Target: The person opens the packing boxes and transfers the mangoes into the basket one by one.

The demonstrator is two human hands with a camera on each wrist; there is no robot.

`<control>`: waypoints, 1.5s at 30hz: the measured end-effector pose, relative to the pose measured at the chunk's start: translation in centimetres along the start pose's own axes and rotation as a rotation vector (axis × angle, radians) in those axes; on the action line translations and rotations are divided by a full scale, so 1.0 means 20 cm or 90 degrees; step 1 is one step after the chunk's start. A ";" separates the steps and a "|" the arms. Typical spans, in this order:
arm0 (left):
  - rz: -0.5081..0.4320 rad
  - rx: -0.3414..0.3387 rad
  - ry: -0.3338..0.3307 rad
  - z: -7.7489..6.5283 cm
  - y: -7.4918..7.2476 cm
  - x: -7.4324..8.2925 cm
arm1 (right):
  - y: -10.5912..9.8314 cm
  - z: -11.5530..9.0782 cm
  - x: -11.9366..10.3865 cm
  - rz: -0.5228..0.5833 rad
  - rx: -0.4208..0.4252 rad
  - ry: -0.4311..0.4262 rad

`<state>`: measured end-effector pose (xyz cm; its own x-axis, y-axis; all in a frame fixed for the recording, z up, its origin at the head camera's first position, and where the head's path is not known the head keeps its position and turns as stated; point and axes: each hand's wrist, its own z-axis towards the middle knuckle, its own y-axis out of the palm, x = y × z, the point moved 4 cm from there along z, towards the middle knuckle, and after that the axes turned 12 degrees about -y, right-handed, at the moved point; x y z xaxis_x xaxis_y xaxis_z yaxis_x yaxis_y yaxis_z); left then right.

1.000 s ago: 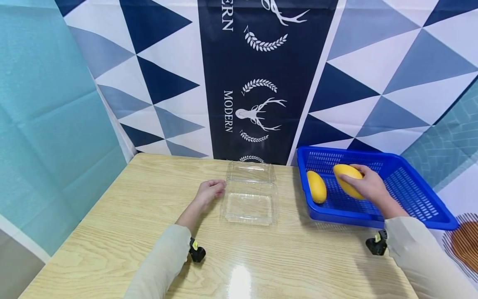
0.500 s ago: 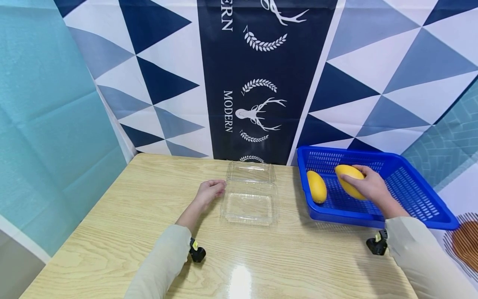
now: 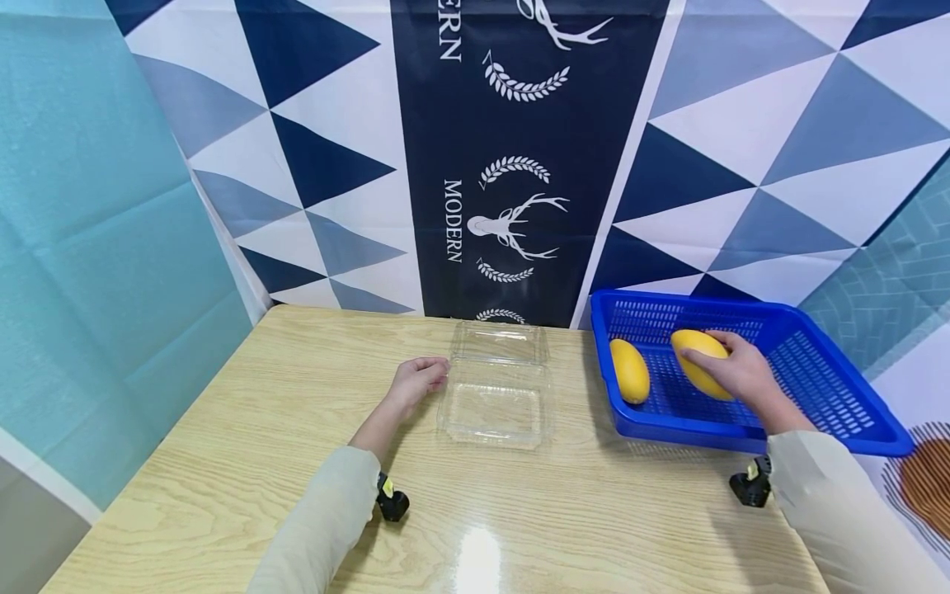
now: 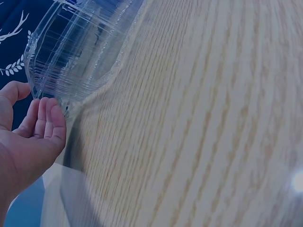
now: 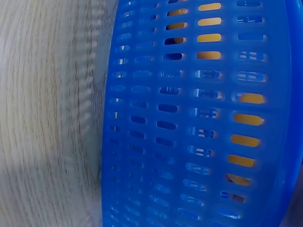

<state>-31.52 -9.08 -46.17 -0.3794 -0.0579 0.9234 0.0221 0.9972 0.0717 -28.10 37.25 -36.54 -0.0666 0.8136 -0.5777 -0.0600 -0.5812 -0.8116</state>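
In the head view my left hand is at the left side of a clear plastic clamshell container that lies with its lid raised at the back. The left wrist view has the thumb and curled fingertips of the left hand on either side of the container's edge. Over at the right, my right hand grips a yellow mango inside the blue basket. A second mango lies by the basket's left wall. From the right wrist, the basket wall hides most of the right hand; yellow shows through its slots.
The wooden table runs up to a patterned cloth backdrop. A teal cloth hangs at the left. The basket reaches the table's right side, and its walls stand around the right hand.
My right hand has shifted slightly right and down with the mango, within the basket. The left hand and the container have stayed in place.
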 end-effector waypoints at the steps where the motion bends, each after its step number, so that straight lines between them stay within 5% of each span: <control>1: 0.000 0.000 0.000 0.00 0.00 0.00 | 0.00 0.00 0.00 0.001 0.000 0.002; 12: -0.010 -0.025 0.052 -0.01 -0.01 -0.01 | 0.00 0.00 0.03 0.005 -0.012 0.004; 21: -0.001 0.010 -0.004 0.01 0.00 -0.01 | 0.01 0.00 0.04 0.000 -0.014 -0.003; 45: 0.018 0.017 -0.005 0.01 -0.01 0.00 | 0.02 0.03 0.07 -0.012 -0.026 0.022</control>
<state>-31.74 -9.19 -46.36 -0.3862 -0.0298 0.9219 0.0086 0.9993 0.0359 -28.73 38.11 -37.69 -0.0320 0.8250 -0.5643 -0.0204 -0.5650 -0.8249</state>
